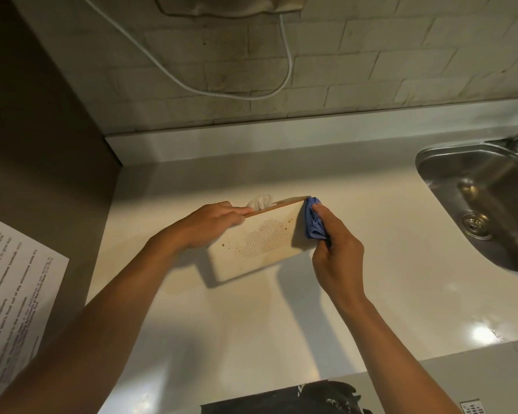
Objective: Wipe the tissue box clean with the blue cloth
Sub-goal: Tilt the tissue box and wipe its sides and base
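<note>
on the pale counter (222,324) right in front of you, your left hand (210,227) curls over the near-left end of the tissue box (260,249), fingers along its top edge, seemingly to brace it tilted so the perforated, brown-speckled face looks up at you; your right hand (334,252) bunches the blue cloth (313,224) in a closed grip and presses it to the box's right end, just under the top corner. beyond the box a white tissue (259,201) pokes out of the top, the sink (449,162) sits off right, and a white cable (192,85) loops across the tiled wall
</note>
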The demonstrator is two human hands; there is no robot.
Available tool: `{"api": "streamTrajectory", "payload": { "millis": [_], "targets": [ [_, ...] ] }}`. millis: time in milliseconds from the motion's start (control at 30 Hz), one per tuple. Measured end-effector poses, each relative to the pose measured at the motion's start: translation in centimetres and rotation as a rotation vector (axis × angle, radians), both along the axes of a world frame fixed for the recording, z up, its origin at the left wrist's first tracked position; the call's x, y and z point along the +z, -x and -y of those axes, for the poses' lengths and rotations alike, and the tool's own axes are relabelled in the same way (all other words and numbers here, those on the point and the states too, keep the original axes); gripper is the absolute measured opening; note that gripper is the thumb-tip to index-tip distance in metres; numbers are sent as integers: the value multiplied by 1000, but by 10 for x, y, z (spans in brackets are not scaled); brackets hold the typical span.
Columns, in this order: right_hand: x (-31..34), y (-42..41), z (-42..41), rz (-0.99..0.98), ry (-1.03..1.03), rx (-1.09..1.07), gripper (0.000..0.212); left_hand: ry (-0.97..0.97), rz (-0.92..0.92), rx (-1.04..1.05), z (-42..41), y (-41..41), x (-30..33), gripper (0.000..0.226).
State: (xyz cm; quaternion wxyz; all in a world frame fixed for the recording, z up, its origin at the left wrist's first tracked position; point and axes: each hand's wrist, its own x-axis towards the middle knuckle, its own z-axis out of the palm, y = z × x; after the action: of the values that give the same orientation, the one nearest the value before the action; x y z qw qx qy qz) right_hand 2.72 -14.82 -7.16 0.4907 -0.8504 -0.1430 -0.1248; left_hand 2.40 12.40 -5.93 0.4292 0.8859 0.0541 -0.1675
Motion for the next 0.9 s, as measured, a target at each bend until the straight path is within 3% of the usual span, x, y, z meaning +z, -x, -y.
{"api": "streamTrajectory", "payload": {
  "millis": [67, 233, 433, 633, 767, 900],
  "targets": [
    [-3, 1, -3, 23, 37, 4, 53, -1, -4, 27, 1, -2, 0, 34],
    [-5, -4, -4, 37, 77, 9, 58, 60, -1, 12, -2, -7, 1, 52],
    [-6, -1, -5, 36, 100, -12, 60, 160, -4, 19, -9, -16, -3, 37],
    [-17, 16, -17, 40, 220, -41, 63, 208, -10, 25, -9, -15, -7, 60],
    [-22, 30, -27, 76, 327, 14, 66, 205, -13, 17, -13, -19, -5, 28],
    [-24, 35, -17, 89, 394, 32, 70, 224, -11, -5, -12, -20, -4, 39]
  ]
}}
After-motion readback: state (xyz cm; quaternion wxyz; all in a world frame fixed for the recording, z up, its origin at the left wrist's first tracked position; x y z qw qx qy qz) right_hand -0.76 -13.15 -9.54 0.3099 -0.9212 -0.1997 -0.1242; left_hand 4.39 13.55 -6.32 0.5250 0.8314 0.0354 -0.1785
